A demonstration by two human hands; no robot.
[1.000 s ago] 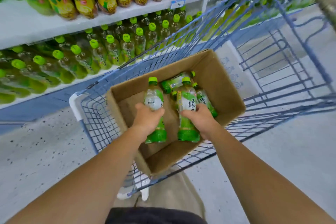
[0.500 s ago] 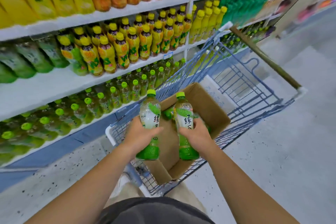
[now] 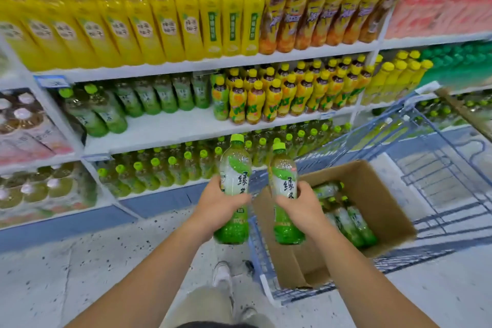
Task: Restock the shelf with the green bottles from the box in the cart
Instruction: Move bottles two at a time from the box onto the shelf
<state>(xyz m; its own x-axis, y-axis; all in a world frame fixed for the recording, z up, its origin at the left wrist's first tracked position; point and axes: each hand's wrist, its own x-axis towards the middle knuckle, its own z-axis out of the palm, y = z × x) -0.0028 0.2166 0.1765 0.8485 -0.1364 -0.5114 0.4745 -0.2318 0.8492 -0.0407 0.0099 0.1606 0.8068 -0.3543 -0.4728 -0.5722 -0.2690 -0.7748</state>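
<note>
**Desk:** What's your grip?

**Me:** The fingers [image 3: 216, 183] of my left hand [image 3: 221, 208] are wrapped round the left bottle [image 3: 235, 168]. My right hand [image 3: 302, 208] is wrapped round the right bottle [image 3: 283, 176]. Both bottles are upright.

**Desk:** What changed?

**Me:** A second ago both bottles were low inside the box [image 3: 378, 194]. I've since lifted them clear to its left corner, over the shelf-side edge of the cart [image 3: 439, 168], and my view has swung up to the shelf [image 3: 159, 190].

**Desk:** Meaning?

**Me:** The pick is done, and I judge placing comes next. Loose bottles [image 3: 348, 221] lie by the box's right wall, so more trips remain. The shelf's green-capped row looks full to its front edge.
</note>
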